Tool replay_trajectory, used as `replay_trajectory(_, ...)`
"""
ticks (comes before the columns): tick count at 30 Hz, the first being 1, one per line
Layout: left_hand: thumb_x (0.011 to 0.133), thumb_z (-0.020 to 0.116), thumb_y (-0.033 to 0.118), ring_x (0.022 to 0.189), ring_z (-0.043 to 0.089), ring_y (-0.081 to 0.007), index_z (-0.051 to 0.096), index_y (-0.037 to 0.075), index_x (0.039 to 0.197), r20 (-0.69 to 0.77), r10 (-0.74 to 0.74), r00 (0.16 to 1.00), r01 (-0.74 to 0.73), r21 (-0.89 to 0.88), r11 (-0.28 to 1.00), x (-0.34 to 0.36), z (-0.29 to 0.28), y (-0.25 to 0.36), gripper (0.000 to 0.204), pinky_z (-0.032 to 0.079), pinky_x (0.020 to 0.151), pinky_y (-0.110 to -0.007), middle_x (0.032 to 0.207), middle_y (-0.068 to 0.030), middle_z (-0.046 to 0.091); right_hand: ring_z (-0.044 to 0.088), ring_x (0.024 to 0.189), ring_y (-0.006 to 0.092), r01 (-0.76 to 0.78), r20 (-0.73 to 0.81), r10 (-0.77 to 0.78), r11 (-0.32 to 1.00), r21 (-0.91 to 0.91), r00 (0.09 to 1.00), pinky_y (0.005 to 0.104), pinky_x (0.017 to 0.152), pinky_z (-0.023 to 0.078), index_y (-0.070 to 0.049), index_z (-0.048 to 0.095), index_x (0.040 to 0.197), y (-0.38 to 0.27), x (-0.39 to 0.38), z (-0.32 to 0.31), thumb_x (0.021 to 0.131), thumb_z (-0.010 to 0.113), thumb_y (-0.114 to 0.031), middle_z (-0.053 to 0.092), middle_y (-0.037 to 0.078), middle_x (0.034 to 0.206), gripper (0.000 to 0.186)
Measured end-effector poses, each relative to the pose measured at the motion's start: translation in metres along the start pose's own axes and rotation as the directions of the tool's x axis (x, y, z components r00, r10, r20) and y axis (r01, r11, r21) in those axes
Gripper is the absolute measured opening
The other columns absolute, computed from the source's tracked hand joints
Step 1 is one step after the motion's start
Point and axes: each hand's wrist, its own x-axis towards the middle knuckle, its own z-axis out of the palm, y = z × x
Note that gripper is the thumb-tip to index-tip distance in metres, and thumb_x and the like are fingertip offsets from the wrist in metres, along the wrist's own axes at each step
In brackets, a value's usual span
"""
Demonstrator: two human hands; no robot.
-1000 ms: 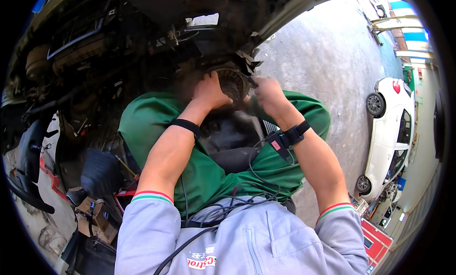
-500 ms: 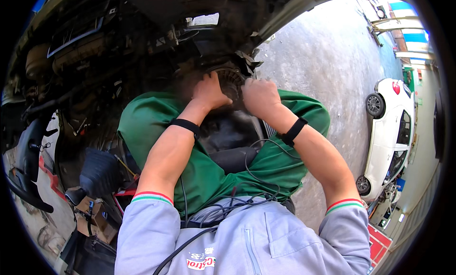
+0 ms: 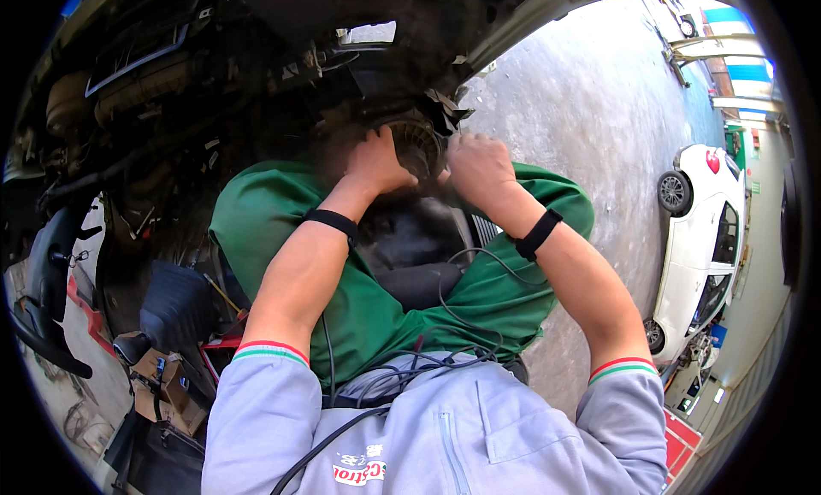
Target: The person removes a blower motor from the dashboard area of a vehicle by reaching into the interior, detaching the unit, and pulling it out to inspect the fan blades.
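Right grip (image 3: 481,172) moved outward, ring's edge (image 3: 434,141), floor (image 3: 556,110) beyond

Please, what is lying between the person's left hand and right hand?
In the head view, a dark, round, ribbed part lies between the left hand and right hand.

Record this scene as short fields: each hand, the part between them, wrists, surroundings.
Left hand: at the left side of the part, fingers curved
Right hand: curled near its right edge; anything held is hidden
Part: round ribbed part, dark
Wrists: black wristband on each
Surroundings: white car right, cardboard box lower left
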Motion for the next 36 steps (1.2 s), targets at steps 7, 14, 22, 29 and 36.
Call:
replay_trajectory(7,0.056,0.088,0.045,0.112,0.064,-0.0401,0.042,-0.003,0.136,-0.03,0.01,1.0,-0.011,-0.009,1.0,0.001,-0.001,0.0,0.103,0.054,0.095,-0.045,0.126,-0.0265,0.058,0.066,0.061,0.0211,-0.453,0.383,0.265,0.681,0.575,0.885,0.0339,0.055,0.049,-0.008,0.065,0.093,0.009,0.011,0.011,0.095,0.054,-0.018,0.067,0.007,0.071,0.015)
replay_trajectory(14,0.057,0.088,0.045,0.112,0.064,-0.0405,0.043,-0.003,0.136,-0.019,0.013,1.0,-0.014,-0.025,1.0,0.001,-0.006,0.004,0.103,0.054,0.094,-0.045,0.128,-0.0266,0.057,0.066,0.063,0.0214,-0.661,0.628,0.287,0.029,0.749,0.724,0.0331,0.057,0.05,-0.006,0.062,0.092,0.016,0.007,-0.009,0.09,0.061,-0.017,0.066,0.007,0.072,0.011)
replay_trajectory(22,0.057,0.089,0.045,0.113,0.064,-0.0406,0.042,-0.003,0.137,0.008,-0.018,1.0,0.018,-0.013,1.0,-0.001,-0.003,-0.002,0.104,0.055,0.094,-0.045,0.128,-0.0265,0.057,0.072,0.077,0.0296,0.386,0.162,-0.352,0.871,-0.303,0.922,0.0397,0.068,0.056,-0.006,0.068,0.096,-0.01,0.002,-0.01,0.087,0.06,-0.018,0.071,0.013,0.083,0.017)
replay_trajectory(29,0.058,0.091,0.045,0.116,0.062,-0.0421,0.044,-0.004,0.132,0.005,-0.01,1.0,0.01,-0.038,0.999,-0.001,-0.009,0.004,0.101,0.053,0.097,-0.046,0.128,-0.0277,0.057,0.052,0.048,0.0181,-0.696,0.768,0.198,-0.329,0.638,0.609,0.0289,0.045,0.037,-0.006,0.06,0.094,0.005,0.013,-0.002,0.104,0.048,-0.027,0.049,-0.003,0.058,0.026)
replay_trajectory(36,0.057,0.09,0.045,0.113,0.063,-0.0416,0.044,-0.004,0.133,-0.001,0.007,1.0,-0.007,-0.025,1.0,0.001,-0.003,0.001,0.101,0.054,0.094,-0.046,0.128,-0.0273,0.057,0.068,0.067,0.0205,-0.062,-0.119,0.077,0.991,0.122,0.99,0.0349,0.062,0.054,-0.001,0.065,0.097,-0.007,0.002,-0.004,0.09,0.056,-0.015,0.067,0.01,0.073,0.018)
